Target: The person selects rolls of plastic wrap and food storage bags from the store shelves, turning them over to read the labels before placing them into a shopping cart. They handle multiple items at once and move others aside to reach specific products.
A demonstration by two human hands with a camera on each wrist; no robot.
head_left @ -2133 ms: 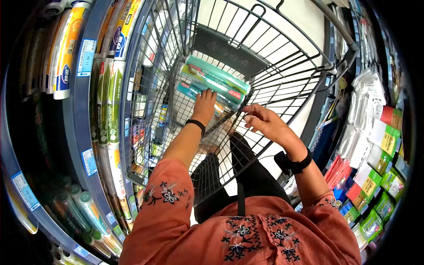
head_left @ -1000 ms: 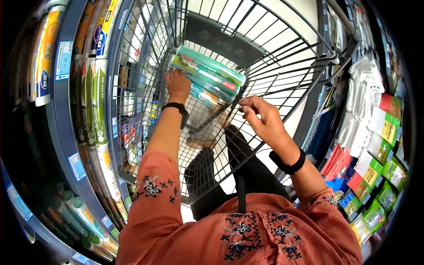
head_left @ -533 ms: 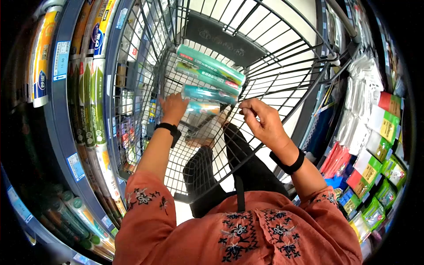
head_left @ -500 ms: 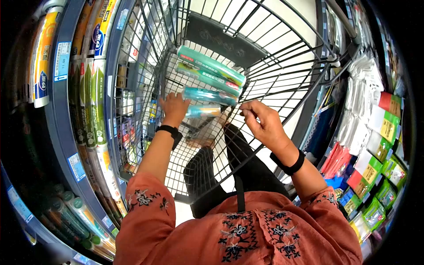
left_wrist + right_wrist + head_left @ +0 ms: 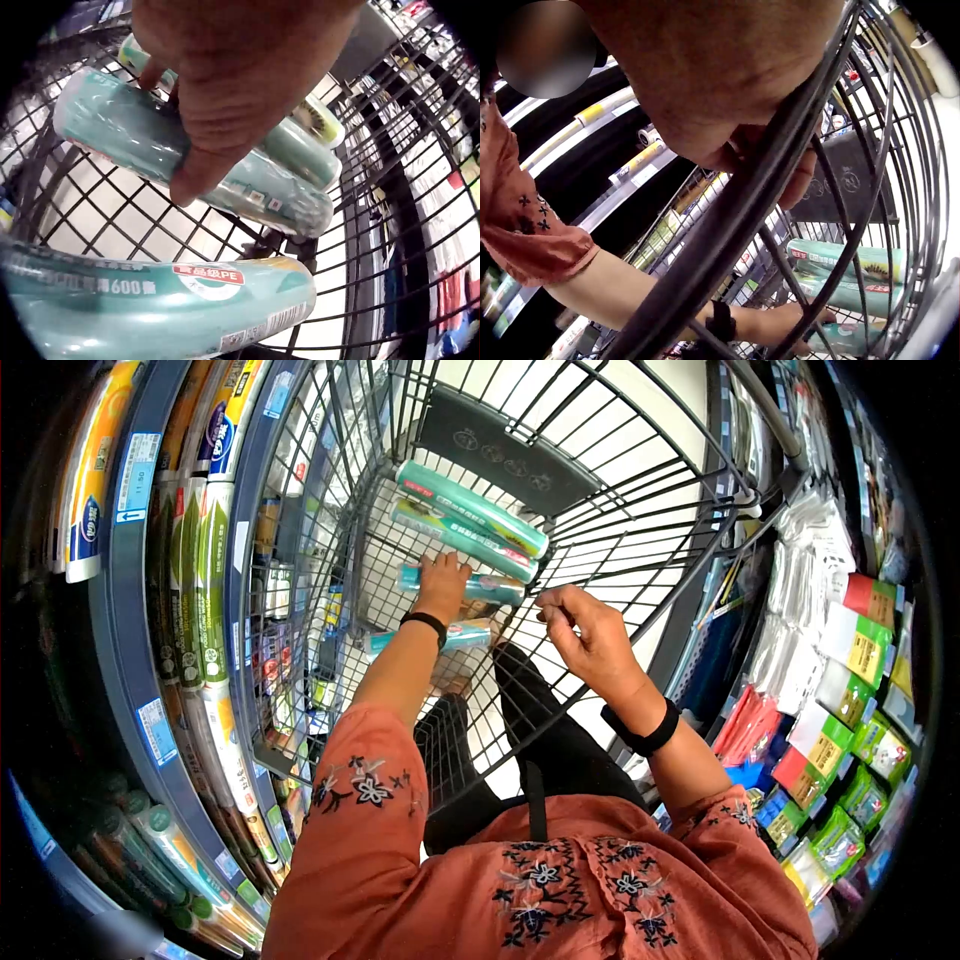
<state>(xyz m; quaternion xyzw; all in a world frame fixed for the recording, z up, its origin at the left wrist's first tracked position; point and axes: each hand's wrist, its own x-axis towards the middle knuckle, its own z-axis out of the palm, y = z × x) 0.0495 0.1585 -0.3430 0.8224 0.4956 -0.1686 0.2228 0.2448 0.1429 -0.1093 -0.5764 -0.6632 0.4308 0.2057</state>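
Note:
My left hand (image 5: pixel 440 590) is down in a black wire shopping cart (image 5: pixel 655 605). It grips a teal plastic-wrapped roll (image 5: pixel 112 124), thumb on the near side and fingers over the far side. Closer to my body lies another teal roll (image 5: pixel 157 307), its label reading food-grade PE. Two longer green rolls (image 5: pixel 475 510) lie side by side further in, one with a kiwi picture. My right hand (image 5: pixel 590 630) hangs with loosely curled fingers at the cart's rim (image 5: pixel 761 176), holding nothing; in the right wrist view the rim crosses in front of it.
Shelves (image 5: pixel 125 560) of packaged rolls stand close along the left. On the right hang white packets (image 5: pixel 810 580) and green packs (image 5: pixel 840 845). A dark panel (image 5: pixel 500 450) forms part of the cart's far side. My legs (image 5: pixel 545 720) are against its near side.
The left hand has gone from the far rolls to the nearer ones and now grips one. The nearest roll has shifted toward my body, apart from the others. The right hand stays at the rim.

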